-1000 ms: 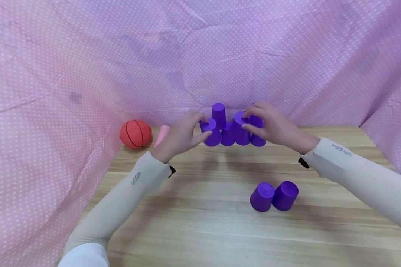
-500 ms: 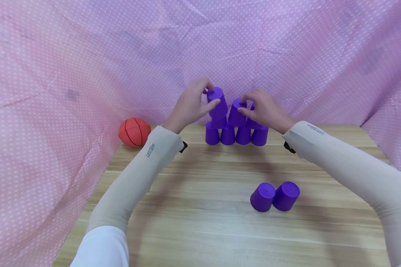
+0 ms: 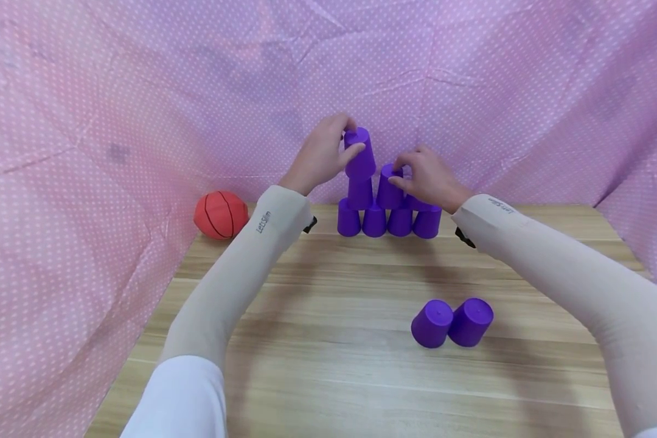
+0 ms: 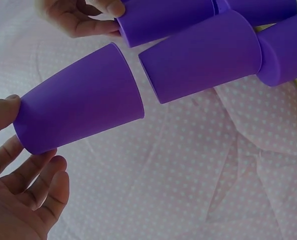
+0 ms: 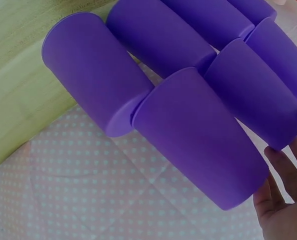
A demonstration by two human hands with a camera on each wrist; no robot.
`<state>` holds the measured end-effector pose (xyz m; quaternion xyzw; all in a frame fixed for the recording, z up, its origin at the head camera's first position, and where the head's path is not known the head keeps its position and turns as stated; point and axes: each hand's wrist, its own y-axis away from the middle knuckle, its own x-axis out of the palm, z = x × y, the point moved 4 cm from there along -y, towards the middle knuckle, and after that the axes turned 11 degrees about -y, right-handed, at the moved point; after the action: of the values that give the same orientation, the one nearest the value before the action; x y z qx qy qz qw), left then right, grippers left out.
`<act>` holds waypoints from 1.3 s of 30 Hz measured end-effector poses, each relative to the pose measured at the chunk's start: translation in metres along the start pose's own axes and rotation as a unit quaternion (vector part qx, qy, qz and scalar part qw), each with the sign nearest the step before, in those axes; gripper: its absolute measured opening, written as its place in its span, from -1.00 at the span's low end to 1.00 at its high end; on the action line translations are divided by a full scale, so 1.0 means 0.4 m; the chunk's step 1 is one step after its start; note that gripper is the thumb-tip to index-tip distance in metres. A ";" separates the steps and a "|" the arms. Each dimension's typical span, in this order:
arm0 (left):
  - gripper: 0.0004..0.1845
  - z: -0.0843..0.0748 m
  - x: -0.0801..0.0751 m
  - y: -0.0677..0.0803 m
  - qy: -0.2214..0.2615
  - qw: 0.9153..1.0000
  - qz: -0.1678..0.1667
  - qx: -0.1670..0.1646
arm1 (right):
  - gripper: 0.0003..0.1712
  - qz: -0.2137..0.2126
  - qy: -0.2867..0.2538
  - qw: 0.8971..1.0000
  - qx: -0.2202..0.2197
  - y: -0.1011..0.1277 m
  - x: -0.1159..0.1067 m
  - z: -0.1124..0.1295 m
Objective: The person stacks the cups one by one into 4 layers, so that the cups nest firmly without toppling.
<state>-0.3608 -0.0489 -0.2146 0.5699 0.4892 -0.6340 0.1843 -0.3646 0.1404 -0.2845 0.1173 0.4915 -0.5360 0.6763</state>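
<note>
Upside-down purple cups stand in two rows at the back of the table. My left hand (image 3: 320, 152) holds one more purple cup (image 4: 81, 102) by its base. That cup hangs upside down above the left cup (image 4: 203, 55) of the upper row, and the left wrist view shows a gap between them. My right hand (image 3: 429, 179) holds the base of the upper row's middle cup (image 3: 389, 191), which rests on the bottom row (image 3: 375, 222). In the right wrist view my fingers (image 5: 283, 167) also reach the right cup (image 5: 198, 137) of the upper row.
Two purple cups (image 3: 431, 325) stand upside down side by side on the wooden table (image 3: 317, 365), nearer to me. An orange-red toy basketball (image 3: 221, 215) sits at the back left. Polka-dot pink cloth (image 3: 252, 91) hangs behind and along the sides.
Both hands have raised cups from in front of the stack. The left cup has risen above the upper row; the right one now sits in that row's middle.
</note>
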 end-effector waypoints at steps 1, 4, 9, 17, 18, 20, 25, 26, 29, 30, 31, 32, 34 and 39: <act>-0.65 0.001 0.003 -0.006 0.002 1.000 0.005 -0.005 | -0.73 0.000 0.001 1.000 0.000 0.000 0.001 -0.001; -0.64 0.003 0.010 -0.025 0.001 1.000 0.010 -0.015 | -0.73 -0.007 0.003 1.000 -0.010 -0.003 0.004 -0.004; -0.62 0.000 0.020 -0.054 -0.011 0.999 0.017 -0.029 | -0.73 -0.011 0.004 1.000 -0.021 -0.010 0.011 -0.010; -0.61 -0.022 0.038 -0.080 -0.031 0.998 0.044 -0.034 | -0.72 -0.001 0.002 1.000 -0.020 -0.016 0.013 -0.018; -0.61 -0.024 0.041 -0.082 -0.031 0.998 0.044 -0.033 | -0.71 0.000 0.000 1.000 -0.019 -0.016 0.012 -0.019; -0.60 -0.026 0.046 -0.087 -0.031 0.998 0.044 -0.030 | -0.71 0.005 -0.002 1.000 -0.015 -0.017 0.011 -0.020; -0.61 -0.032 0.059 -0.098 -0.031 0.998 0.051 -0.027 | -0.69 0.012 -0.006 1.000 -0.003 -0.018 0.007 -0.025; -0.61 -0.033 0.061 -0.099 -0.031 0.998 0.053 -0.028 | -0.69 0.012 -0.007 1.000 -0.002 -0.019 0.006 -0.025; -0.62 -0.033 0.067 -0.101 -0.032 0.997 0.057 -0.032 | -0.68 0.012 -0.009 1.000 0.001 -0.021 0.005 -0.025; -0.62 -0.033 0.069 -0.101 -0.034 0.997 0.058 -0.034 | -0.68 0.014 -0.008 1.000 0.004 -0.021 0.005 -0.025; -0.61 -0.032 0.070 -0.101 -0.033 0.997 0.059 -0.037 | -0.67 0.015 -0.008 1.000 0.004 -0.021 0.005 -0.026; -0.61 -0.031 0.071 -0.100 -0.034 0.997 0.060 -0.040 | -0.66 0.017 -0.007 1.000 0.005 -0.021 0.005 -0.026; -0.57 -0.029 0.072 -0.097 -0.033 0.996 0.063 -0.047 | -0.65 0.021 -0.007 1.000 0.005 -0.020 0.004 -0.026; -0.44 -0.022 0.062 -0.079 -0.017 0.996 0.059 -0.060 | -0.63 0.023 -0.020 1.000 0.006 -0.008 -0.011 -0.020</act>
<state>-0.3880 -0.0193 -0.2227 0.5747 0.4888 -0.6010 0.2638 -0.3713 0.1475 -0.2838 0.1225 0.4719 -0.5254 0.6973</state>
